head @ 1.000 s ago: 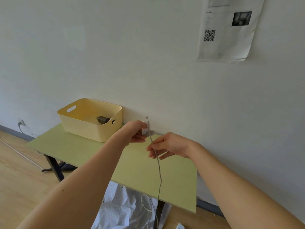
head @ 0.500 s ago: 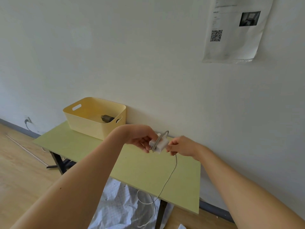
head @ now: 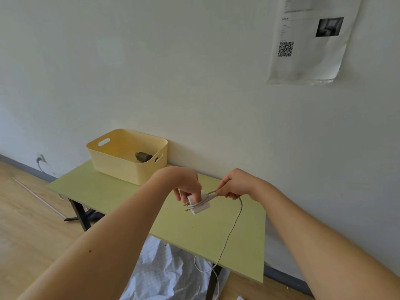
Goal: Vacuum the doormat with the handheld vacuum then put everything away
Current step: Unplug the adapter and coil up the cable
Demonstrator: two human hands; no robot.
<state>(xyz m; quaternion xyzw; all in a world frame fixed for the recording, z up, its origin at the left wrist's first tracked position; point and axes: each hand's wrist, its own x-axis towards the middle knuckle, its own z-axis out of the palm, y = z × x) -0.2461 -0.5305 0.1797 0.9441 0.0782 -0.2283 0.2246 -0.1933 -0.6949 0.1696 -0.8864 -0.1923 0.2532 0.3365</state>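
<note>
My left hand (head: 186, 184) grips a small white charger plug (head: 200, 206) above the green table (head: 212, 234), its metal prongs pointing left. My right hand (head: 234, 184) pinches the grey-white charging cable (head: 232, 228) right beside the plug. One or two turns of cable lie wound across the plug. The loose length drops over the table's front edge and curls toward the floor. A yellow storage bin (head: 121, 165) stands at the table's back left with a dark cylindrical vacuum part (head: 143, 156) lying inside. No doormat is in view.
The table stands against a white wall with a printed sheet (head: 311, 40) taped high on the right. Crumpled white plastic sheeting (head: 168, 276) lies on the wooden floor under the table. A wall socket with a cord (head: 41, 160) sits low at the left.
My hands have come down closer to the tabletop. The cable, first hanging straight from the plug, now wraps around it, and the plug has turned onto its side.
</note>
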